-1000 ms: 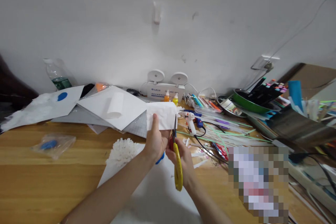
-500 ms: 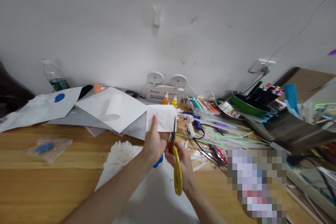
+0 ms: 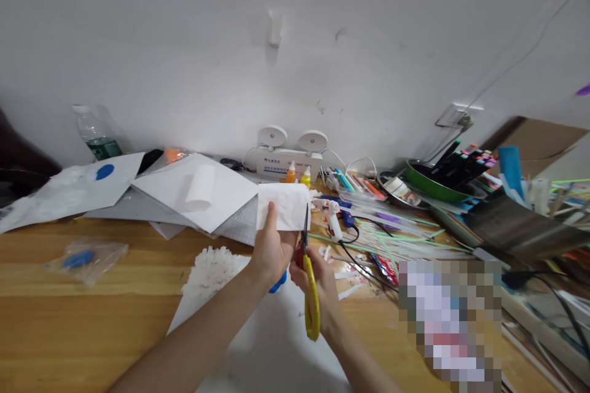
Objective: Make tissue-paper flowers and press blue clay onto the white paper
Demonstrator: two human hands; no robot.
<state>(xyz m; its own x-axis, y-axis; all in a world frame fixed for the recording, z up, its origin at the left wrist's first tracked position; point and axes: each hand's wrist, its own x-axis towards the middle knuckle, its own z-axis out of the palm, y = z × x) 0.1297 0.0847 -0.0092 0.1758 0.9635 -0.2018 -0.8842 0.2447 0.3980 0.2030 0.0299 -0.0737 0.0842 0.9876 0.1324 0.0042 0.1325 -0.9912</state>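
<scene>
A: Starting big, we've got one wooden tabletop, and on it, beneath two forearms, one white sheet.

B: Against the wall we count one emergency light carrying two round lamps. Nearer us, on the sheet's far left corner, one ruffled white mass.

A: Now the hands! How many have we?

B: Two, close together, both busy. The left hand is pinching: thumb flat on the front, the other fingers behind and mostly hidden from us.

A: And the right hand has its fingers curled around one pair of yellow-handled scissors, blades pointing up and away from us!

B: Right at the edge, too?

A: Right-hand edge of one piece of white paper, the very one in that left pinch, held up off the table. Whether the blades bite into it, we can't tell.

B: Smallest of our lot, just beyond the paper: two squeeze bottles, one orange, one yellow.
</scene>
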